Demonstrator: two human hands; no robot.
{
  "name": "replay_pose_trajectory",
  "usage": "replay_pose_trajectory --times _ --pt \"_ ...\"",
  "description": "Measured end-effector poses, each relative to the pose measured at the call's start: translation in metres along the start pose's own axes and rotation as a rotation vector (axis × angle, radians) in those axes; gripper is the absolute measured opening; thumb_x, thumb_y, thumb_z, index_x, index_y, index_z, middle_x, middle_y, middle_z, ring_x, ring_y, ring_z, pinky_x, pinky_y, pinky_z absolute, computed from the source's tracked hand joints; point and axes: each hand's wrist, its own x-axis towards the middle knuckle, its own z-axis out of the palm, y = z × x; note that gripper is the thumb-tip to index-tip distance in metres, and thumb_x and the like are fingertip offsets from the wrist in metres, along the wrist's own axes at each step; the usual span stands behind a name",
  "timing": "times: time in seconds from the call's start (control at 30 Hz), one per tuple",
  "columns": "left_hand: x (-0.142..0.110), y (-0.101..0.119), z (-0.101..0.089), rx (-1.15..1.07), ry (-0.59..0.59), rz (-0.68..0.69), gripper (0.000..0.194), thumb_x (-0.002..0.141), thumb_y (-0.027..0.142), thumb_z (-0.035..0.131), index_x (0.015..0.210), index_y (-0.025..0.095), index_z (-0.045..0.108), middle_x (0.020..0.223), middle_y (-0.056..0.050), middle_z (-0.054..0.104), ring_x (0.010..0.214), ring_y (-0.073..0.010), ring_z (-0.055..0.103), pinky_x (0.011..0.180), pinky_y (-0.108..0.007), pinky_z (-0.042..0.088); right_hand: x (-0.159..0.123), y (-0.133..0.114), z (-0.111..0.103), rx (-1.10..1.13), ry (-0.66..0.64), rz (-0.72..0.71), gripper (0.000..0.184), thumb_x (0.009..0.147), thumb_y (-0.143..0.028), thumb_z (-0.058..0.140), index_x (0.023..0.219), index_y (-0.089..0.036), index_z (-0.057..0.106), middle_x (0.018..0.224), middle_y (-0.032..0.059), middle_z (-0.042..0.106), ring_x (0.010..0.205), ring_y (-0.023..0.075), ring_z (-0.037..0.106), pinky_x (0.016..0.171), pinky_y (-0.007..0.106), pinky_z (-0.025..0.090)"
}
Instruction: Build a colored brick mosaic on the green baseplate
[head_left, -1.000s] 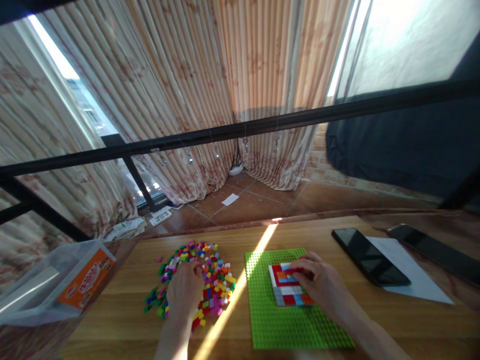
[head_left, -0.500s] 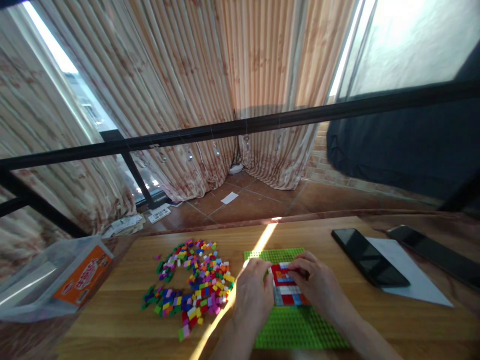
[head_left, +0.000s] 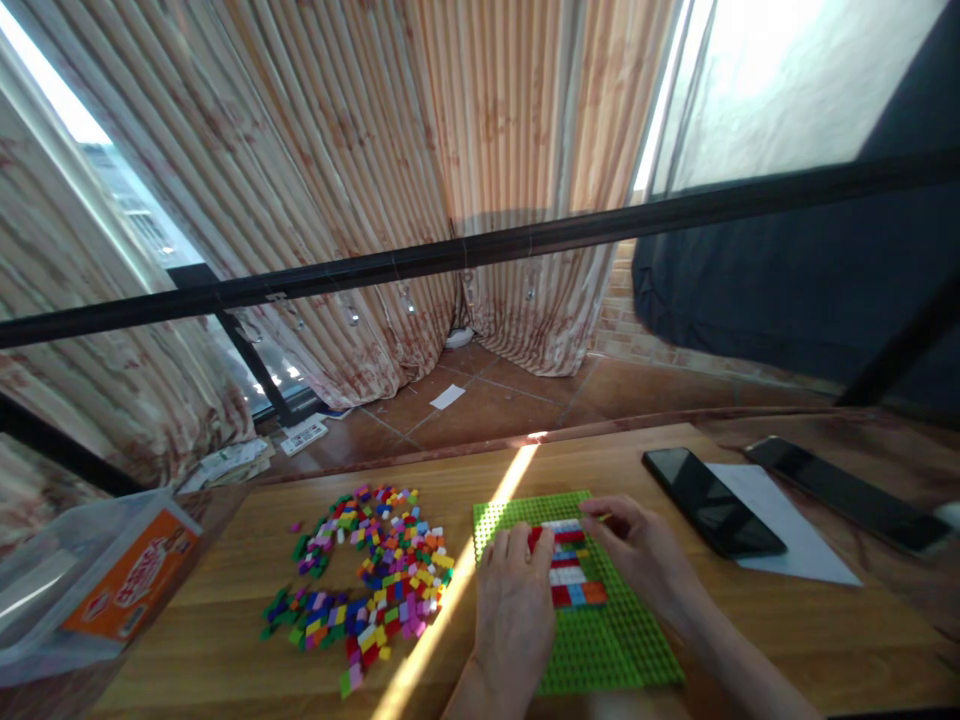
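Observation:
A green studded baseplate (head_left: 600, 640) lies on the wooden table (head_left: 225, 590). On it sits a small flat patch of red, white, blue and orange bricks (head_left: 571, 578). My left hand (head_left: 517, 610) rests on the plate's left part, its fingertips pressed against the patch's left edge. My right hand (head_left: 645, 555) is at the patch's upper right corner, fingers curled with the tips pinched together; what they hold is too small to make out. A loose pile of small coloured bricks (head_left: 367, 570) is spread to the left of the plate.
A clear plastic box with an orange label (head_left: 112, 590) stands at the table's left edge. A black phone (head_left: 709, 487) lies on a white sheet (head_left: 787, 520) to the right, with another dark phone (head_left: 840, 485) beyond. A black bar crosses the view above.
My left hand left the brick pile and came across to the left edge of the brick patch. My right hand stayed at the patch's upper right. The view shifted slightly.

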Motion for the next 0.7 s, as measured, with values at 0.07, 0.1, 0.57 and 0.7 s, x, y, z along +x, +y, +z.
replay_pose_trajectory --times 0.07,0.1,0.57,0.7 --pt "0.0 -0.001 0.0 0.009 -0.008 0.004 0.038 0.087 0.016 0.044 0.122 0.027 0.052 0.106 -0.004 0.054 0.094 -0.019 0.05 0.083 -0.034 0.045 0.003 0.005 -0.004 0.09 -0.02 0.092 0.031 0.079 -0.043 0.052 0.084 -0.017 0.067 0.071 0.0043 0.065 0.061 0.0167 0.059 0.055 0.027 0.046" --pt "0.0 -0.001 0.0 0.01 -0.014 0.004 0.038 0.087 0.017 0.045 0.122 0.027 0.052 0.106 -0.004 0.054 0.094 -0.019 0.05 0.082 -0.034 0.045 0.003 0.007 -0.005 0.124 -0.05 0.119 0.033 0.079 -0.045 0.051 0.084 -0.017 0.068 0.069 0.0044 0.066 0.063 0.0173 0.06 0.056 0.027 0.046" --pt "-0.001 0.004 0.007 0.082 0.023 0.007 0.036 0.086 0.017 0.046 0.121 0.023 0.054 0.104 -0.005 0.055 0.092 -0.0204 0.05 0.08 -0.036 0.045 0.001 0.022 0.019 0.407 -0.107 0.361 0.039 0.064 -0.051 0.067 0.082 -0.016 0.068 0.048 -0.0048 0.053 0.04 0.0089 0.043 0.036 0.021 0.033" --pt "-0.002 0.008 0.008 0.141 0.039 -0.003 0.035 0.086 0.018 0.045 0.121 0.02 0.053 0.108 -0.006 0.056 0.093 -0.0227 0.05 0.079 -0.039 0.045 0.0 0.021 0.021 0.422 -0.104 0.362 0.037 0.064 -0.049 0.067 0.081 -0.016 0.067 0.051 -0.0045 0.054 0.041 0.0081 0.042 0.037 0.021 0.032"
